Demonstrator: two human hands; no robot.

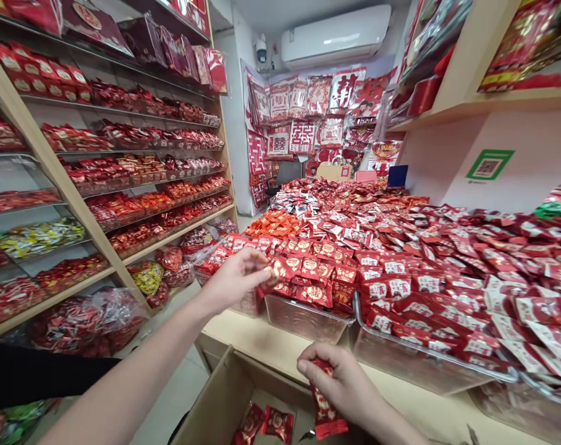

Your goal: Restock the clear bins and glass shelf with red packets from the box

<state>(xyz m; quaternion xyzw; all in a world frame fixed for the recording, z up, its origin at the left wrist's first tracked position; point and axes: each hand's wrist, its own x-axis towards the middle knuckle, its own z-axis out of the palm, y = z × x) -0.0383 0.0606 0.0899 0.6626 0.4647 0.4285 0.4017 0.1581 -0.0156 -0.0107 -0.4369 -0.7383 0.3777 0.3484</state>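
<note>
My left hand (238,278) is over the front edge of a clear bin (308,316) heaped with red and gold packets, its fingers closed on a red packet (270,279). Lower down, my right hand (338,377) pinches another red packet (327,408) with gold print, which hangs over the right side of an open cardboard box (225,386). Inside the box lie a few red packets (277,424).
Clear bins of red packets (429,346) line the table's front edge (234,330), with more heaped behind. Stocked shelves (136,161) stand on the left. A wooden shelf (447,114) juts out at the upper right.
</note>
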